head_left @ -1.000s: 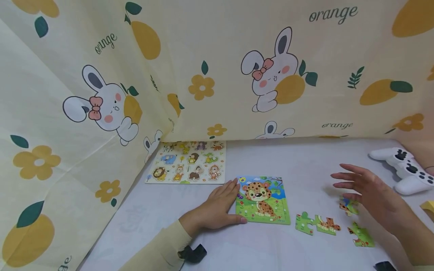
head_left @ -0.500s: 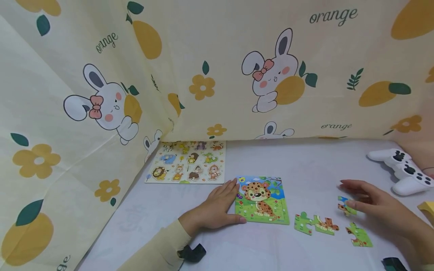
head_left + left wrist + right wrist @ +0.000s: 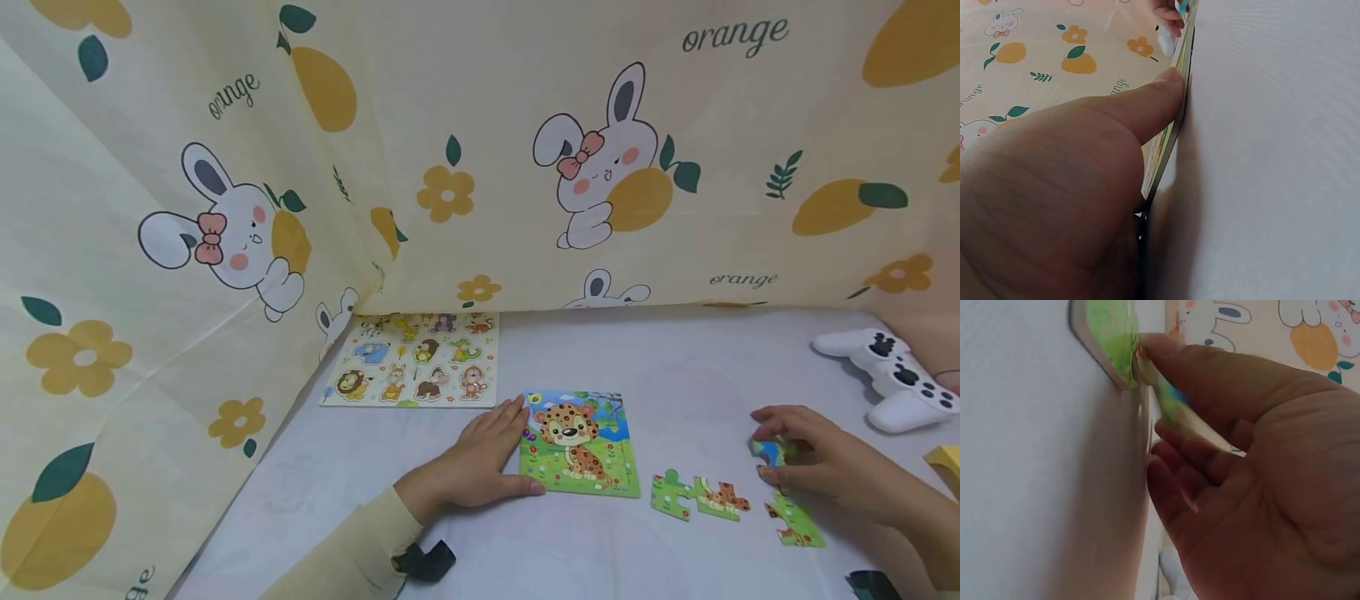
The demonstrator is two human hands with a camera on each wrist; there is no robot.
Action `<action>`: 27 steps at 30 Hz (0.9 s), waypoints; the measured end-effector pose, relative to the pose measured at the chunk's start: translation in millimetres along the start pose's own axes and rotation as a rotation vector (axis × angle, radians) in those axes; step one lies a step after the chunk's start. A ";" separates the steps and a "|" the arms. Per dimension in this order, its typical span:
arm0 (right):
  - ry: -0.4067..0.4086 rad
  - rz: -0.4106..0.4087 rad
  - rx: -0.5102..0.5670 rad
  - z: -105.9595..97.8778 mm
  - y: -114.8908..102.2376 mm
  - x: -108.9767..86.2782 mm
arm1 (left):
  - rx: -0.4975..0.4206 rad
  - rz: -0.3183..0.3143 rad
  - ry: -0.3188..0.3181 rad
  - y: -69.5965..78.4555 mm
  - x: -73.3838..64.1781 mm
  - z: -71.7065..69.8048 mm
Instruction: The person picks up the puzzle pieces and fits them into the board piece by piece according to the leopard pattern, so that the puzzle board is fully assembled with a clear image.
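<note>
A leopard jigsaw board (image 3: pixel 581 446) lies flat on the white tabletop in the head view. My left hand (image 3: pixel 480 462) rests along its left side with straight fingers, the thumb at the near edge. In the left wrist view the thumb (image 3: pixel 1160 94) presses against the board's edge. To the right, my right hand (image 3: pixel 832 462) pinches a blue-and-green jigsaw piece (image 3: pixel 768 452) between thumb and fingers; the right wrist view shows this piece (image 3: pixel 1169 403) tilted on edge. Just below that hand lies a green jigsaw piece (image 3: pixel 801 523). Two more pieces, one green (image 3: pixel 667 497) and one with leopard spots (image 3: pixel 720 500), lie beside the board.
An animal picture board (image 3: pixel 412 367) lies at the back left, partly under a hanging patterned cloth (image 3: pixel 495 258). A white game controller (image 3: pixel 900 375) sits at the far right, with a yellow object (image 3: pixel 943 465) nearer. Black wrist gear (image 3: pixel 427 562) is by the left sleeve.
My right hand came down from above the blue-and-green piece, closed its fingers on it and now tilts it up. The left hand and the board have stayed in place.
</note>
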State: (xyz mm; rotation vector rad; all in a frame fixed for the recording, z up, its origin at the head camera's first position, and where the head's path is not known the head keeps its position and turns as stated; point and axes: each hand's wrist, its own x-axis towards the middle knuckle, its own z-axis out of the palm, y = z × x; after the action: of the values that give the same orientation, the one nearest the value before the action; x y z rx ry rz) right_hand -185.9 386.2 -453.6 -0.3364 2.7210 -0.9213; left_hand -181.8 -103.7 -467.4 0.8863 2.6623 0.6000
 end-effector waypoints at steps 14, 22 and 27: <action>0.148 0.094 -0.010 13.9 -35.1 0.1 | 0.013 -0.007 -0.002 0.2 0.4 0.1; 0.105 0.019 0.159 24.7 -52.0 -0.1 | 0.007 0.000 0.000 1.6 0.1 -0.4; 0.038 -0.003 0.272 35.6 -62.6 2.9 | 0.006 -0.007 -0.004 1.6 0.6 0.0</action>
State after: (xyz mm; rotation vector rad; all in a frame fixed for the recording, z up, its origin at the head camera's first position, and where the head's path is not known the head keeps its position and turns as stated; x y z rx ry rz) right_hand -169.2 317.0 -442.7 -0.2717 2.5822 -1.2908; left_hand -181.5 -102.0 -466.8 0.8785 2.6640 0.5876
